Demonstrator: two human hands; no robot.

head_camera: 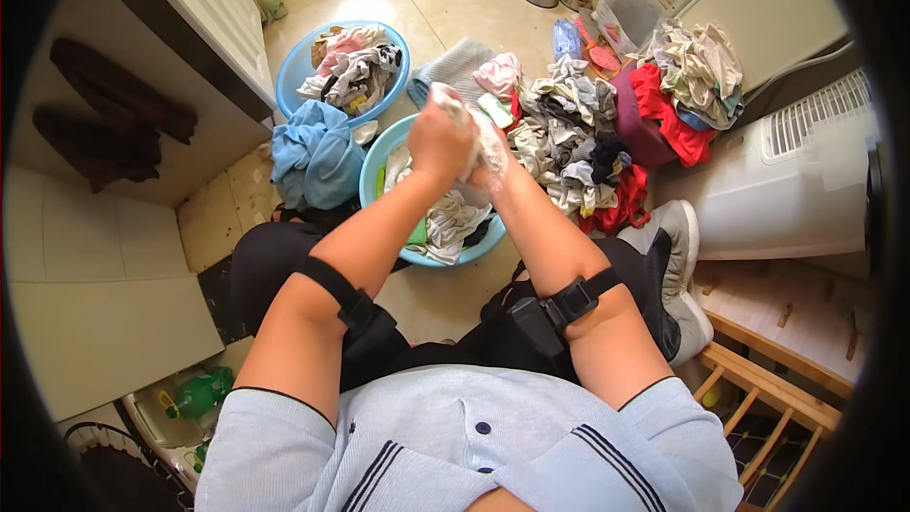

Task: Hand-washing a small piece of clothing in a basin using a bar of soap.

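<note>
Above a light blue plastic basin [370, 181], my left hand [439, 142] grips a white, sudsy cloth [490, 139]. My right hand [492, 169] has hold of the same cloth, its palm and wrist coated with lather. Inside the basin lie wet white garments [451, 220] and something bright green [418, 232]. My forearms cover part of the rim. Just beyond my right hand rests a small white-and-green block [495, 110], which I cannot identify for sure.
Right of the basin, socks and small garments [576, 121] are heaped on the floor. A second blue basin [284, 78] holds more clothes, with a light blue cloth [316, 156] beside it. A cabinet door [213, 14] bounds the left; a white appliance [768, 192] stands right.
</note>
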